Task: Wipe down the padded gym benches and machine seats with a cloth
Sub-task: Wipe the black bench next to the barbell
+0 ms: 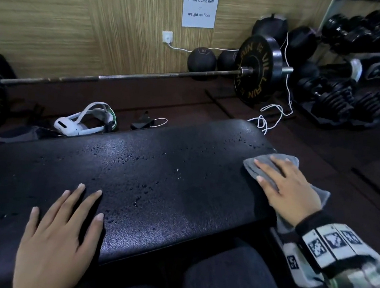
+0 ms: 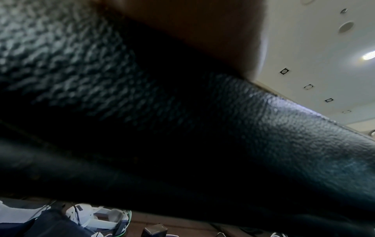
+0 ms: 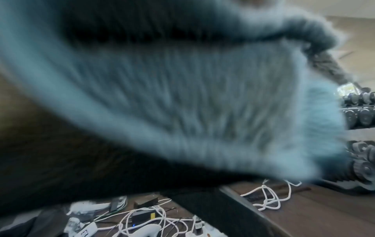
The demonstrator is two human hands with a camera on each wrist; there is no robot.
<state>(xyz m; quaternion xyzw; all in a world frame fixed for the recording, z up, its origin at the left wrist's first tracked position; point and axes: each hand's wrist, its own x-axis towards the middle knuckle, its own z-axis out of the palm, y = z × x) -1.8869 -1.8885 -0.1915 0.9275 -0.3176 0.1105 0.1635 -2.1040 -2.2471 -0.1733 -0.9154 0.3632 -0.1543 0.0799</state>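
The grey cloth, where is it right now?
In the head view the grey cloth lies on the right end of the black padded bench, flat under the right hand, near the white cable on the floor.

Black, grey and tan across the gym floor.
The pebble-grained black padded bench [image 1: 157,163] is speckled with dark droplets; the soft grey fleece cloth [image 1: 269,164] looks bluish in the right wrist view; a black weight plate with gold lettering [image 1: 255,70], a white headset [image 1: 84,121], and a streaked tan wall panel [image 1: 57,3].

bare wet bench pad [image 1: 157,163] between left hand [image 1: 59,230] and right hand [image 1: 290,189], headset [image 1: 84,121] on floor behind
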